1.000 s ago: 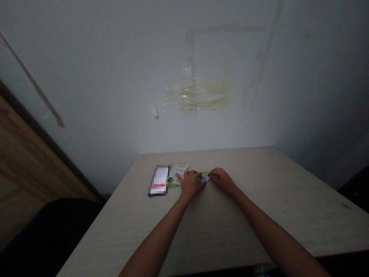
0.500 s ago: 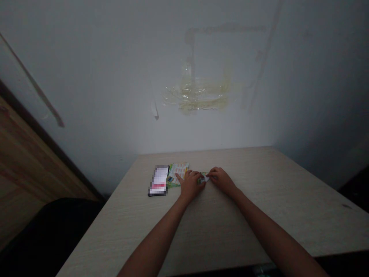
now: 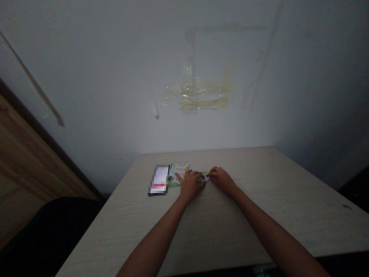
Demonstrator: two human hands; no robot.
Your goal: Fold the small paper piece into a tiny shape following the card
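Between my hands lies a small printed paper piece (image 3: pixel 203 177), white with green and dark patches, partly hidden under fingers. My left hand (image 3: pixel 191 186) rests on its left side, fingers spread and pressing down, with the thumb reaching left over a larger leaflet. The tips of my right hand (image 3: pixel 221 178) are pinched together at the right edge of the small piece. Left of my left hand is the leaflet (image 3: pixel 180 169), with rows of print and green and yellow edges. A phone (image 3: pixel 159 180) with a blurred bright screen lies against the leaflet's left side.
The pale wood-grain table (image 3: pixel 219 231) meets a grey wall (image 3: pixel 115 77) bearing strips of old clear tape (image 3: pixel 201 96). At the lower left stands a dark rounded shape (image 3: pixel 57 227), beside wooden panelling (image 3: pixel 20 165).
Both hands and the papers stay almost in place. The view has shifted very slightly.
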